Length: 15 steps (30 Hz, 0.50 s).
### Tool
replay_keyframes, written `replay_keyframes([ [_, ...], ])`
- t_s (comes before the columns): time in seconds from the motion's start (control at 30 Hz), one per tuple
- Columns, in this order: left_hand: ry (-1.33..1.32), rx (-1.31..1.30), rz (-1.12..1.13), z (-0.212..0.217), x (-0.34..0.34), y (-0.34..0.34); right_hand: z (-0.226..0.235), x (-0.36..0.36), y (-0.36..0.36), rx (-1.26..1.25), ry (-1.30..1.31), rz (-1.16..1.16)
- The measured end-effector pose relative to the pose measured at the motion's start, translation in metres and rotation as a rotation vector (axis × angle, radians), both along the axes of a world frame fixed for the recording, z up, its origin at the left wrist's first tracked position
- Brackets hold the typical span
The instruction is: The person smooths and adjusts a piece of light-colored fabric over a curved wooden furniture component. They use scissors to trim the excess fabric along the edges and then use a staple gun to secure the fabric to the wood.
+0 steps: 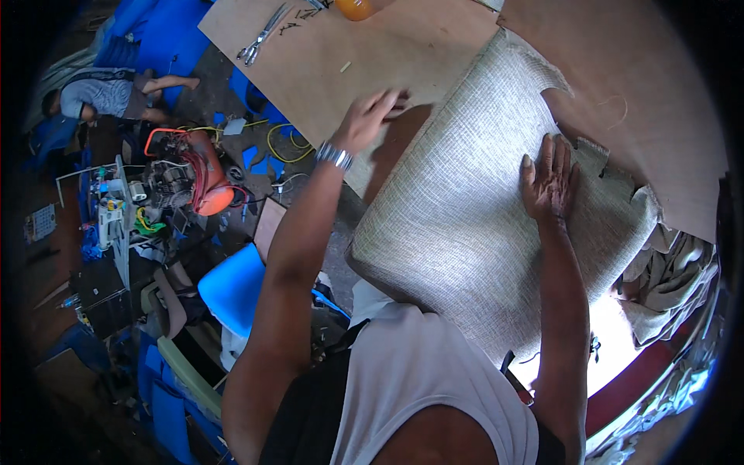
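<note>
A block like a seat cushion, covered in grey-beige woven upholstery fabric [457, 186], lies in front of me across the near edge of the wooden board. My right hand [550, 180] rests flat on the fabric with its fingers spread, close to the cover's ragged right edge. To the left of the block, my left hand [373, 120] is raised over the wooden board [411, 46] and holds nothing that I can see. Its fingers are stretched out and slightly blurred; a metal watch [334, 156] is on that wrist.
Scissors [262, 37] and small dark pieces lie at the board's far left, near an orange container [354, 8]. An orange air compressor [209, 174] and a blue seat [234, 288] stand left. Another person [105, 97] is at far left. Crumpled fabric [670, 271] hangs right.
</note>
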<state>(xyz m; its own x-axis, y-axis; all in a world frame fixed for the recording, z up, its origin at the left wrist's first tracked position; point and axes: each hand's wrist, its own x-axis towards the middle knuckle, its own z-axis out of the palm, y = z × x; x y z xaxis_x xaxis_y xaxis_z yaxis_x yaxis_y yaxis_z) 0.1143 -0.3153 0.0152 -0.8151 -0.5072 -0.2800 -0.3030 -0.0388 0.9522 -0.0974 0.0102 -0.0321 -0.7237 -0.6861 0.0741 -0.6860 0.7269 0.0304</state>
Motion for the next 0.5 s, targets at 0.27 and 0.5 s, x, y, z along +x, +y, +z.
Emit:
replay_keyframes([
  [0.27, -0.224, 0.754, -0.029, -0.079, 0.072, 0.077, 0.006, 0.004, -0.005, 0.002, 0.022, 0.011],
  [0.5, -0.035, 0.52, -0.022, -0.015, 0.068, 0.083, 0.003, 0.002, -0.011, 0.004, -0.004, -0.06],
])
